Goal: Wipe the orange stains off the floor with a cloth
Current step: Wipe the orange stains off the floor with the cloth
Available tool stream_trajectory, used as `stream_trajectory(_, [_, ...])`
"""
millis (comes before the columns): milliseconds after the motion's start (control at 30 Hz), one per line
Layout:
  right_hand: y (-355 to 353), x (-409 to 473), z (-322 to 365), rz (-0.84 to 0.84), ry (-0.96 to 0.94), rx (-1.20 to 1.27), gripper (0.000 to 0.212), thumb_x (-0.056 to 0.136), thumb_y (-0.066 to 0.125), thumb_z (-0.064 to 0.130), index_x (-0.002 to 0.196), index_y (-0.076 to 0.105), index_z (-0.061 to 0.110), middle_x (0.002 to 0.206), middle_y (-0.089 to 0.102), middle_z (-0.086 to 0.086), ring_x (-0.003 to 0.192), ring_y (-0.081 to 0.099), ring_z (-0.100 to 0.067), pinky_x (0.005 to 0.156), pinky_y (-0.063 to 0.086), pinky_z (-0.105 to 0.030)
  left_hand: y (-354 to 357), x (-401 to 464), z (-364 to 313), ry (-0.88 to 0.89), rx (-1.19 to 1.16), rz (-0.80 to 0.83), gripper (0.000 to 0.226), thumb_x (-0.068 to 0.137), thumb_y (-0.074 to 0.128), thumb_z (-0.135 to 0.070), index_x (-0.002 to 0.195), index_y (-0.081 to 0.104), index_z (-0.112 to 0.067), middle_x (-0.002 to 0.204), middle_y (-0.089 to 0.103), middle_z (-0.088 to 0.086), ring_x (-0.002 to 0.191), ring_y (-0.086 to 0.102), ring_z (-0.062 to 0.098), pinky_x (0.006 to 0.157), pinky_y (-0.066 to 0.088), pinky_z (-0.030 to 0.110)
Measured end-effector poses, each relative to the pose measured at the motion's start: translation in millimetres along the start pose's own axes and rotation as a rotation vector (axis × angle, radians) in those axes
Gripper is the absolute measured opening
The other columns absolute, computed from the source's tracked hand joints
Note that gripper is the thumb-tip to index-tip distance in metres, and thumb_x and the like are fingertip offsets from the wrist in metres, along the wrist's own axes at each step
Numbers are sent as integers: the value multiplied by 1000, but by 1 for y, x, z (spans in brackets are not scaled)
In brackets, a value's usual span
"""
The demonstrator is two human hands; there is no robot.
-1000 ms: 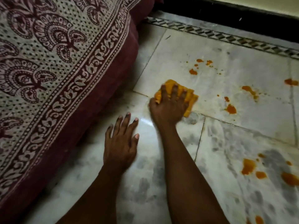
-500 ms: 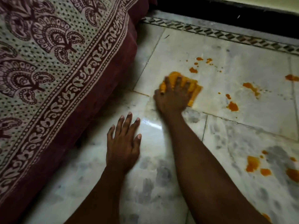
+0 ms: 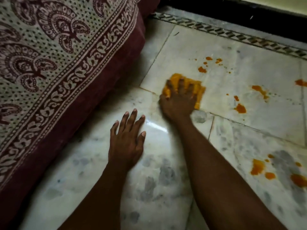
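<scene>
Right hand: the right hand (image 3: 178,102) lies palm-down on the orange cloth (image 3: 198,90), fingers spread and slightly bent over it, pressing it to the floor – whether the fingertips curl under the far edge cannot be told, since this part is a little blurred.
Cloth: bunched under the right hand, its orange edges showing past the fingers and along the right side; it sits at the near-left corner of the pale tile (image 3: 240,77), right by the grout joint.
Left hand: the left hand (image 3: 127,143) rests flat on the marble floor (image 3: 83,188), fingers straight and fanned, holding nothing; it is near the cloth, on the side toward the person and toward the bed.
Stains by the cloth: a cluster of small orange stains (image 3: 202,69) lies just beyond the cloth, toward the wall.
Stains farther off: more blots (image 3: 240,108) sit to the right of the cloth on the same tile, well apart from it; a larger group (image 3: 257,166) lies on the grey-veined tile nearer the person, to the right of the right forearm.
Bed: a patterned bedcover (image 3: 49,63) in maroon and cream hangs over a dark red edge, left of the cloth – the left hand lies between the two.
Border: a patterned floor strip (image 3: 232,35) runs along the wall beyond the cloth.
</scene>
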State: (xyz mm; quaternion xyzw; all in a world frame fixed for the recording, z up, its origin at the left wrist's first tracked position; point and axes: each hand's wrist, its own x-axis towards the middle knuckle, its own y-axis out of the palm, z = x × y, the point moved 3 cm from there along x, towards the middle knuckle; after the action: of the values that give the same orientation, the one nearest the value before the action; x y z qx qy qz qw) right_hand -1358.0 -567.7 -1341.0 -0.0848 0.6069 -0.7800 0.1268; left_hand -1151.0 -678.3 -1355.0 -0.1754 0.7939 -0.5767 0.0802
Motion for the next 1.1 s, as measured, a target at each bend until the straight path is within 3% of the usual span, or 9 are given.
stream_trajectory(100, [1,-79,-12,-122,-186,35,75,88,43,65,160,31,48,175,19,0,161,14,-34,125,14,-55,-2,-1,0,-8,5,-5,59,106,31,-48,164,27,-40,177,9,-12,164,5,11,130,13,46])
stream_trajectory(200, [-8,-119,-69,-133,-129,16,77,83,48,65,157,38,49,173,25,0,159,24,-33,119,27,-56,-1,-2,0,-12,11,-7,59,106,31,-48,164,29,-40,177,10,-12,164,7,11,130,15,46])
stream_trajectory(300, [-19,-69,-89,-108,201,26,75,87,39,70,159,33,49,175,17,0,161,12,-36,124,14,-60,0,0,0,-9,7,-10,58,106,30,-48,164,29,-40,177,9,-13,163,5,8,130,14,45])
stream_trajectory(367, [-15,-26,-63,-69,299,56,70,95,37,67,162,27,47,177,10,-2,161,2,-38,127,2,-62,0,-1,-1,-12,10,-18,58,107,30,-47,164,29,-40,177,10,-13,163,4,8,130,13,46])
stream_trajectory(500, [4,-23,-7,11,-78,21,71,96,32,66,163,21,46,177,5,0,162,-1,-37,126,0,-61,0,-1,0,-15,14,-21,59,106,30,-47,164,29,-39,177,11,-13,163,5,9,130,14,47])
stream_trajectory(600, [-4,-86,-31,12,-277,-13,74,91,33,65,162,25,49,177,7,6,163,4,-29,125,9,-56,-1,-2,-3,-16,20,5,60,106,29,-47,165,27,-38,177,9,-11,164,5,11,130,15,48])
stream_trajectory(767, [-20,-122,-77,25,-241,-60,73,88,44,62,159,30,53,176,11,8,163,9,-27,121,24,-58,-5,1,-3,-24,-3,26,61,105,32,-46,164,29,-36,177,10,-8,164,9,15,128,17,51])
stream_trajectory(1000, [-9,-34,-36,-5,123,86,70,95,34,64,163,22,49,177,2,1,162,-6,-37,126,5,-65,-3,-1,-1,-25,25,14,60,104,32,-47,164,30,-39,177,12,-10,163,12,15,127,16,49])
stream_trajectory(1100, [0,-48,-15,-45,-77,49,69,96,41,60,162,31,44,176,14,-4,161,6,-40,125,6,-62,-2,5,-9,-59,45,31,61,101,32,-47,158,44,-31,174,28,-2,161,24,22,124,26,52])
